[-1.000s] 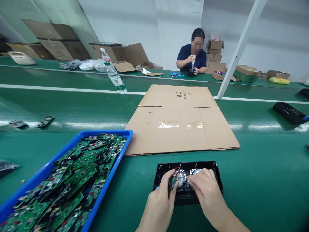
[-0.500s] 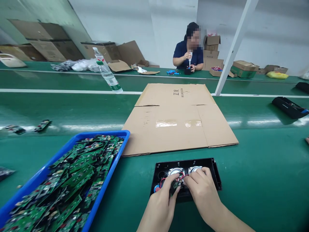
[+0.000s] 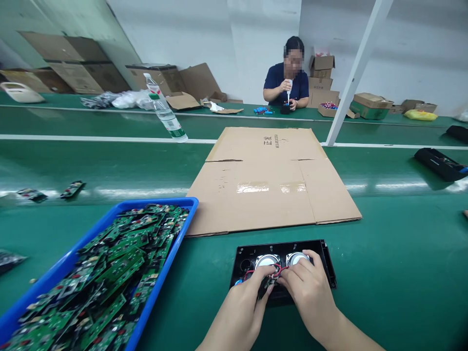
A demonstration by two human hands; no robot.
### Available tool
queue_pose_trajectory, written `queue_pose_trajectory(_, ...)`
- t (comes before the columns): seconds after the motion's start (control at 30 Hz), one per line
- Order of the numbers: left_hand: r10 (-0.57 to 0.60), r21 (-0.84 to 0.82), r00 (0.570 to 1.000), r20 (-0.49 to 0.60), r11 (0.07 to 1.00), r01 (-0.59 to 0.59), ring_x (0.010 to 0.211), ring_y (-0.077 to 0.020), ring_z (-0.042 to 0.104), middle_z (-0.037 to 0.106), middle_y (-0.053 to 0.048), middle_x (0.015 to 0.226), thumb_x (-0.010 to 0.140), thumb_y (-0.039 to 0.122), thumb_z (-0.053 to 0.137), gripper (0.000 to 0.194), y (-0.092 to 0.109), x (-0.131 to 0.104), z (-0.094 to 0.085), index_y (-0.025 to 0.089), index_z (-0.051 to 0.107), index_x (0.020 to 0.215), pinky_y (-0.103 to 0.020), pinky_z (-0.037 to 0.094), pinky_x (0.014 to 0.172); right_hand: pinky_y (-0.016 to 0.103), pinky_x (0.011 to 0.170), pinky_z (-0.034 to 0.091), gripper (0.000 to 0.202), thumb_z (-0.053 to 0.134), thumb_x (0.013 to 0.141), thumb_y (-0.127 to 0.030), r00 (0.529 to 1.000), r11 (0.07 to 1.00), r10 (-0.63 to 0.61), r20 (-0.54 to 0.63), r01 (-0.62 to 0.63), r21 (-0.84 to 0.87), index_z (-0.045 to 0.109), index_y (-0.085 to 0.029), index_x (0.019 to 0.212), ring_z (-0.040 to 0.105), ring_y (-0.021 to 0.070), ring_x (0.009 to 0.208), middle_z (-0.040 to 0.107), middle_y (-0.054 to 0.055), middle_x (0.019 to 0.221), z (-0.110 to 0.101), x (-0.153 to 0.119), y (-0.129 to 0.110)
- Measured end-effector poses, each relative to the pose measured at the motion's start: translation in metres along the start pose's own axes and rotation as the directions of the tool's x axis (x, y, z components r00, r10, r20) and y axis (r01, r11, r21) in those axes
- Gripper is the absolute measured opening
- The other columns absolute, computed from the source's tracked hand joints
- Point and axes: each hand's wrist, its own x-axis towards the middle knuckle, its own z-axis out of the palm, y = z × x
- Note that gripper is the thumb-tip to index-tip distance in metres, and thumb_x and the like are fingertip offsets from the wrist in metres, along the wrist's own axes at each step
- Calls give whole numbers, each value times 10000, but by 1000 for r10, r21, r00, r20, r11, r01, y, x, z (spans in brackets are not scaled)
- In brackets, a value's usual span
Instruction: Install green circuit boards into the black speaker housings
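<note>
A black speaker housing point(image 3: 250, 251) lies on the green bench in front of me, its inside facing up. Two round speakers point(image 3: 267, 260) with silver rims sit in it, and a blue part point(image 3: 239, 282) shows at its left side. Over the housing my left hand point(image 3: 241, 304) pinches a small green circuit board point(image 3: 263, 287) between thumb and fingers. Red wires point(image 3: 281, 269) loop up beside the board. My right hand point(image 3: 310, 292) is closed at the board's right edge, its fingertips on the wires; the exact grip is partly hidden.
A blue tray point(image 3: 166, 273) heaped with circuit boards stands at left. Flattened cardboard point(image 3: 270, 170) lies beyond the housing. A water bottle point(image 3: 168, 119) stands farther back. Another black housing point(image 3: 438, 164) is at right. Across the bench a person point(image 3: 287, 80) holds a white bottle.
My hands have shifted slightly at the board and wires, and my left hand covers more of the blue part. The person across has lowered their head.
</note>
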Motion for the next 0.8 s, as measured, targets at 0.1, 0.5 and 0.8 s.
queue_pose_trajectory(0.1,-13,-91,999,41,996,17,728,-136,659,688,20,886,881,155,359,217,-1,-1,-6,266,482,1022,-197,471,617,362,773,377,243,366,972,-219,999,998,39,-2,-39,58,571,-114,897,490,153,726,569,52,792,-3,2,4)
queue_pose_trajectory(0.5,-88,-277,992,88,955,109,797,-135,630,635,28,748,885,199,394,180,-5,-3,-4,251,536,983,-211,476,729,303,660,360,249,340,982,-286,987,957,11,157,-56,284,541,-145,937,457,140,697,572,19,793,-3,2,10)
queue_pose_trajectory(0.8,-58,-295,996,62,953,74,765,-116,639,658,31,878,879,195,384,200,-5,-2,0,274,531,989,-190,482,686,305,641,378,213,343,978,-259,984,950,35,172,-87,300,525,-160,926,454,144,691,558,14,785,-1,0,11)
